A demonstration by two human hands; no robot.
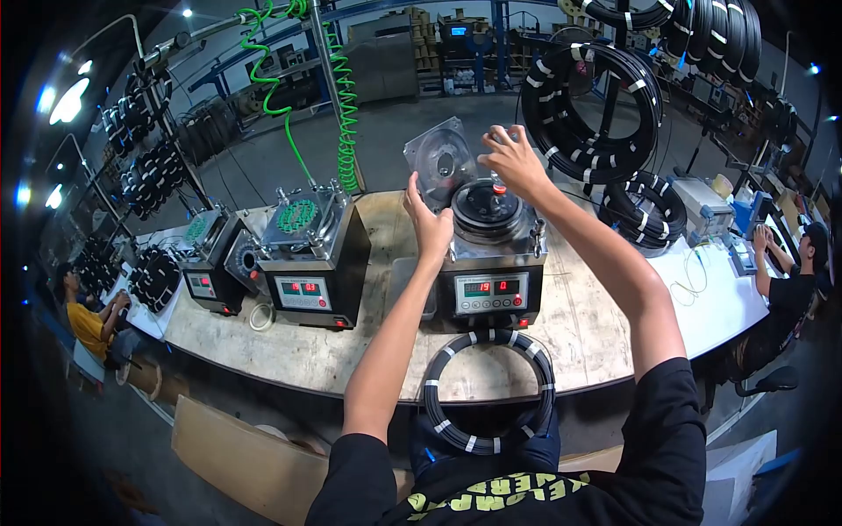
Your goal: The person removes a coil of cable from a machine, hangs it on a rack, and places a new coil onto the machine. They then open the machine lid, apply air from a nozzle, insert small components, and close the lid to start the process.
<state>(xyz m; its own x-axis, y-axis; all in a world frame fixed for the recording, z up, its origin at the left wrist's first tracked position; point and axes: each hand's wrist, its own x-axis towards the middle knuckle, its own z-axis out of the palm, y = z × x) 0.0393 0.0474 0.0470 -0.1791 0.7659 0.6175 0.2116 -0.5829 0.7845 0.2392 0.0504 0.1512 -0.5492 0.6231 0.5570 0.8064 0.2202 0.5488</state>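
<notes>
"Black disc (478, 200) where?"
"On the machine (491, 294), below my right hand (516, 162); can't tell if that's gripping."
"Left?"
"My left hand (430, 230) clamps the clear plate (445, 147), tilted up beside the disc."

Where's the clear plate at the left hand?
Head view, upper centre: the clear plate stands tilted, left hand at its lower edge, just up and left of the black disc.

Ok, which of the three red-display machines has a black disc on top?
The rightmost machine, where your left hand and right hand are. Its top carries a black disc, whereas the middle machine and leftmost machine have green-patterned tops.
</notes>
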